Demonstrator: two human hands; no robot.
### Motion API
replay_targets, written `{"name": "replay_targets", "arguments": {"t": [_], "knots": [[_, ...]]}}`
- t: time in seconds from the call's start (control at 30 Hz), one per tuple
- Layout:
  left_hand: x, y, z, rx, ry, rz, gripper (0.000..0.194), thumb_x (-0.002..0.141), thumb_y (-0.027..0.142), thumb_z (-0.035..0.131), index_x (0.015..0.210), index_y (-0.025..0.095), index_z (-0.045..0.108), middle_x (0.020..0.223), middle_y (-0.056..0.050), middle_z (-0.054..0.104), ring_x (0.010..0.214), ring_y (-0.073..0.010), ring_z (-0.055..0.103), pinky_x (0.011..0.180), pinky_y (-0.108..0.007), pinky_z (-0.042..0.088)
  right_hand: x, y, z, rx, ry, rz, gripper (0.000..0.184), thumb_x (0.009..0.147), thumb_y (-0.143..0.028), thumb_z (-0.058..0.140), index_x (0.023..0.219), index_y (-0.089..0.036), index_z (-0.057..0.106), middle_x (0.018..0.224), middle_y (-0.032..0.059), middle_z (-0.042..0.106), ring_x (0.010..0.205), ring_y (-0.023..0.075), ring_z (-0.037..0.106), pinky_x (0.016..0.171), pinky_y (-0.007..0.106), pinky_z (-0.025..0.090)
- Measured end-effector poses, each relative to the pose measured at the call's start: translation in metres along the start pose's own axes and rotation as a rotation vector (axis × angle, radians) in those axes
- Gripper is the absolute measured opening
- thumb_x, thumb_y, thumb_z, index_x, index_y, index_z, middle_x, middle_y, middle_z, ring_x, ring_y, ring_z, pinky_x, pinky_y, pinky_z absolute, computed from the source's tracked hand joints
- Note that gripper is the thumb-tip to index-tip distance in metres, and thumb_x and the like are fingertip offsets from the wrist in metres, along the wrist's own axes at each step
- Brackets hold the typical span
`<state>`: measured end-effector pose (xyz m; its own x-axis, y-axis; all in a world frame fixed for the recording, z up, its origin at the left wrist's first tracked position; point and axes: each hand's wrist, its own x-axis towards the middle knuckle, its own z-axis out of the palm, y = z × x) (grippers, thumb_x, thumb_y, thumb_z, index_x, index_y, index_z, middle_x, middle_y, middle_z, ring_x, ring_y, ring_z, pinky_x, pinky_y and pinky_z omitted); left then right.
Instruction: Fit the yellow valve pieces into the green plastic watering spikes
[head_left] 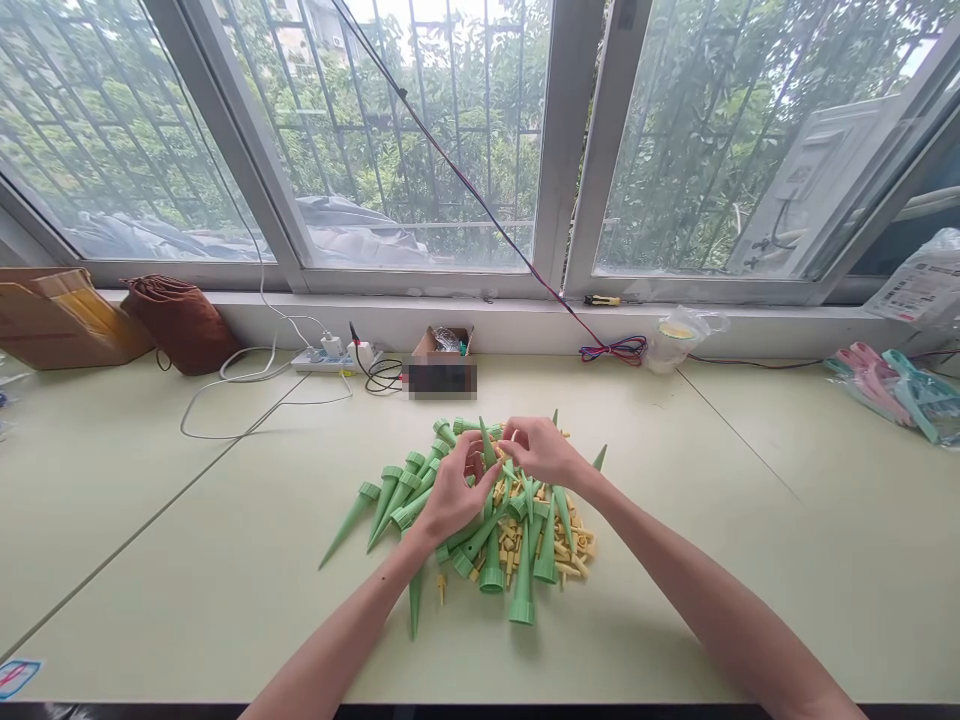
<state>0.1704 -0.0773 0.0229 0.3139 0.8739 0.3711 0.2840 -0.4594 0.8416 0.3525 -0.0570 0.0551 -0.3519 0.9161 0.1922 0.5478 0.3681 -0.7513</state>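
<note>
My left hand (459, 492) is closed around a green plastic plant watering spike (487, 442), whose pointed tip sticks up above the fingers. Close beside it, my right hand (541, 450) has its thumb and fingers pinched together near the spike; what they hold, if anything, is too small to make out. Beneath both hands lies a heap of green spikes (523, 570) with ribbed caps, mixed with small yellow plastic pieces (574, 545). Several more spikes (390, 490) lie in a loose row left of my left hand.
Behind the heap stand a small cardboard box (444, 345) and a power strip (322, 360) with white cables. A brown pouch (180, 325) and a larger carton (64, 320) sit back left. A plastic cup (670, 340) and pink and teal bagged items (896, 385) are right.
</note>
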Motion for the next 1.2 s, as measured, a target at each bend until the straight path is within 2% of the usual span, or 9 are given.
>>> {"name": "replay_targets", "arguments": {"t": [0.13, 0.27, 0.47, 0.6, 0.73, 0.93, 1.2], "knots": [[-0.001, 0.003, 0.0, 0.09, -0.036, 0.064, 0.022, 0.092, 0.027, 0.056, 0.112, 0.022, 0.049, 0.082, 0.002, 0.059, 0.057, -0.0107, 0.045, 0.058, -0.024, 0.042, 0.001, 0.003, 0.002, -0.023, -0.011, 0.034, 0.016, 0.091, -0.025, 0.052, 0.079, -0.018, 0.06, 0.058, -0.0005, 0.061, 0.047, 0.0104, 0.05, 0.047, 0.022, 0.033], [-0.002, 0.0, 0.0, 0.149, -0.043, 0.071, 0.011, 0.094, 0.028, 0.053, 0.102, 0.022, 0.049, 0.078, 0.002, 0.058, 0.056, -0.0115, 0.045, 0.058, -0.024, 0.039, 0.001, 0.006, 0.004, -0.054, -0.018, 0.04, 0.017, 0.09, -0.024, 0.053, 0.078, -0.017, 0.062, 0.062, 0.0018, 0.064, 0.053, 0.0123, 0.055, 0.049, 0.023, 0.036], [-0.001, 0.001, 0.001, 0.126, -0.033, 0.062, 0.015, 0.095, 0.03, 0.052, 0.108, 0.022, 0.051, 0.077, 0.002, 0.058, 0.054, -0.0112, 0.044, 0.055, -0.023, 0.038, 0.001, 0.006, 0.003, -0.06, -0.045, 0.042, 0.021, 0.092, -0.027, 0.05, 0.078, -0.017, 0.062, 0.064, 0.0012, 0.065, 0.052, 0.0119, 0.055, 0.05, 0.023, 0.037], [0.0, 0.001, 0.001, 0.058, -0.002, -0.002, 0.021, 0.095, 0.035, 0.053, 0.111, 0.022, 0.054, 0.086, -0.001, 0.063, 0.055, -0.0107, 0.05, 0.051, -0.023, 0.037, 0.001, 0.001, -0.001, -0.047, -0.095, 0.017, 0.023, 0.094, -0.03, 0.051, 0.08, -0.017, 0.063, 0.063, 0.0008, 0.064, 0.052, 0.0115, 0.054, 0.051, 0.023, 0.036], [0.003, -0.002, -0.001, -0.053, 0.061, -0.083, 0.024, 0.094, 0.041, 0.055, 0.107, 0.021, 0.055, 0.082, -0.001, 0.061, 0.052, -0.0092, 0.048, 0.044, -0.021, 0.03, 0.0, -0.003, -0.007, -0.048, -0.124, -0.043, 0.02, 0.091, -0.032, 0.058, 0.082, -0.016, 0.065, 0.064, 0.0011, 0.064, 0.059, 0.013, 0.056, 0.056, 0.024, 0.039], [0.004, -0.004, -0.001, -0.134, 0.084, -0.132, 0.028, 0.092, 0.045, 0.056, 0.108, 0.021, 0.055, 0.079, 0.0, 0.059, 0.049, -0.0085, 0.045, 0.04, -0.02, 0.03, -0.001, -0.001, -0.007, 0.016, -0.163, -0.074, 0.004, 0.084, -0.018, 0.065, 0.083, -0.017, 0.061, 0.071, 0.0004, 0.065, 0.065, 0.0135, 0.058, 0.062, 0.025, 0.043], [0.004, -0.005, -0.001, -0.143, 0.079, -0.129, 0.027, 0.092, 0.044, 0.058, 0.107, 0.021, 0.055, 0.08, 0.001, 0.058, 0.046, -0.0068, 0.043, 0.039, -0.02, 0.032, -0.001, -0.005, -0.005, -0.059, -0.186, -0.079, 0.025, 0.089, -0.017, 0.057, 0.064, -0.017, 0.052, 0.059, -0.0024, 0.054, 0.054, 0.0103, 0.043, 0.054, 0.024, 0.032]]}}
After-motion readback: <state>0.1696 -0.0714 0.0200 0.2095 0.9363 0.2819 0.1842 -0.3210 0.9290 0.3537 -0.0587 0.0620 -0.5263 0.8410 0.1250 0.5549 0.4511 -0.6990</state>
